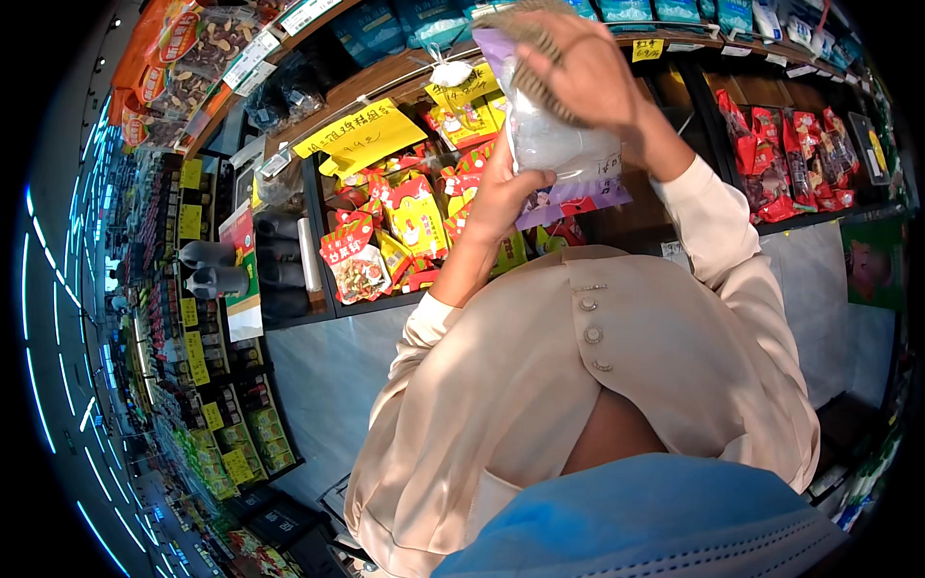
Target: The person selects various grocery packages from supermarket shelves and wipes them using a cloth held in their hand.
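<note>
My left hand [504,189] grips the lower left edge of a plastic bag [553,141]. Clear in its middle, the bag shows whitish contents and has purple printed ends. A brown ribbed cloth [536,76] is held in my right hand [596,72], pressed over the upper part of the bag and partly hiding it. Below the bag, a display bin holds red and yellow seasoning packets [415,217].
Handwritten yellow price signs [361,139] stand along the bin's back. Red packaged goods [784,155] lie in a bin to the right. Blue bags [629,11] line the upper shelf, with orange snack bags [181,50] at upper left. Grey-handled jugs [217,278] stand at left.
</note>
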Motion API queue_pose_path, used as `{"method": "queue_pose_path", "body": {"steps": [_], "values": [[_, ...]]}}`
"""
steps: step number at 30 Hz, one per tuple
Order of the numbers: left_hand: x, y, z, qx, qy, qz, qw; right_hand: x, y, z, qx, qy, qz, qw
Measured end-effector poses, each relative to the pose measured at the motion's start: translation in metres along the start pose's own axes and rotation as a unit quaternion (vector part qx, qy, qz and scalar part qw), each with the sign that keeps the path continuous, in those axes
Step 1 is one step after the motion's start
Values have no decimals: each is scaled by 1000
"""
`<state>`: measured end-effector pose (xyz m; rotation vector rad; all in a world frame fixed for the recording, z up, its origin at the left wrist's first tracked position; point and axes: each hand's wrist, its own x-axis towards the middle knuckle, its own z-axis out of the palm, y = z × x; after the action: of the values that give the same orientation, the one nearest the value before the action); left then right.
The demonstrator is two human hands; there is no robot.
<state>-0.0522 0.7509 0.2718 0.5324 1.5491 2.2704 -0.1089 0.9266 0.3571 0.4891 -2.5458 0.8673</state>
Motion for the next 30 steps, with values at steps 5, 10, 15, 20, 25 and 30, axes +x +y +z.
{"method": "queue_pose_path", "body": {"steps": [5, 10, 15, 20, 25, 30], "values": [[2, 6, -12, -17, -3, 6, 1000, -5, 35, 14, 357, 60, 104, 927], [10, 0, -12, -137, 64, 21, 988, -57, 40, 46, 372, 44, 163, 913], [27, 3, -29, -158, 141, 73, 975, -107, -7, 71, -67, 23, -88, 994], [20, -15, -5, -76, 162, 35, 983, -71, 1, 51, -66, 51, -56, 995], [18, 4, 21, -40, 84, 53, 994, -36, 56, 27, 259, 72, 183, 946], [2, 15, 19, -11, 12, 18, 1000, -10, 58, -5, 602, 92, 255, 751]]}}
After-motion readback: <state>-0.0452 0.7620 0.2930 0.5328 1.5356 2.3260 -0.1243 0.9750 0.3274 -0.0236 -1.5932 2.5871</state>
